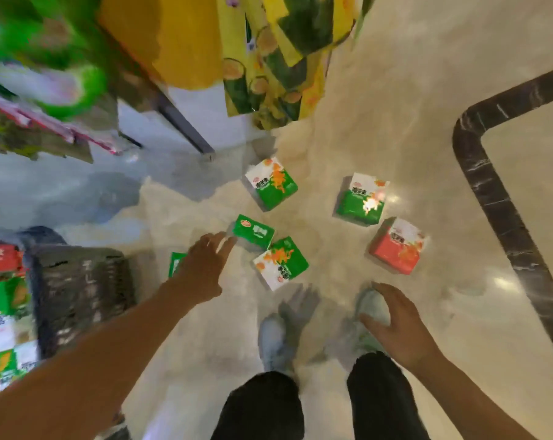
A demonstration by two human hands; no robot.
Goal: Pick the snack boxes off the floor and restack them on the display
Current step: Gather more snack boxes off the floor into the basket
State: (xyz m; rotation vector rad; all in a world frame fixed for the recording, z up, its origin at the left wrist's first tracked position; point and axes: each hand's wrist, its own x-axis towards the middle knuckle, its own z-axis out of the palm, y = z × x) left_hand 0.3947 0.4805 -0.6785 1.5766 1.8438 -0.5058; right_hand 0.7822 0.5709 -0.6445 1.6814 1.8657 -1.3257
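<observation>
Polished beige floor (pixel 380 90) fills most of the frame, with a dark marble band (pixel 497 211) curving down the right side. 5 snack boxes lie scattered at centre: a green-and-white box (pixel 271 183) upper centre, a second green box (pixel 361 198) to its right, a red box (pixel 397 246) at right, a small green box (pixel 254 231) lying flat, and a green-and-white box (pixel 281 263) touching it just below. A 6th green box (pixel 176 262) is partly hidden behind the left hand. Stacked boxes on the display (pixel 2 312) occupy the lower left edge, beside a dark basket (pixel 81 290).

Left hand (pixel 202 268) reaches forward, fingers spread wide, holding nothing, fingertips near the small green box. Right hand (pixel 395 325) hovers at lower right above a pale shoe (pixel 273 341), fingers loosely extended, holding nothing.
</observation>
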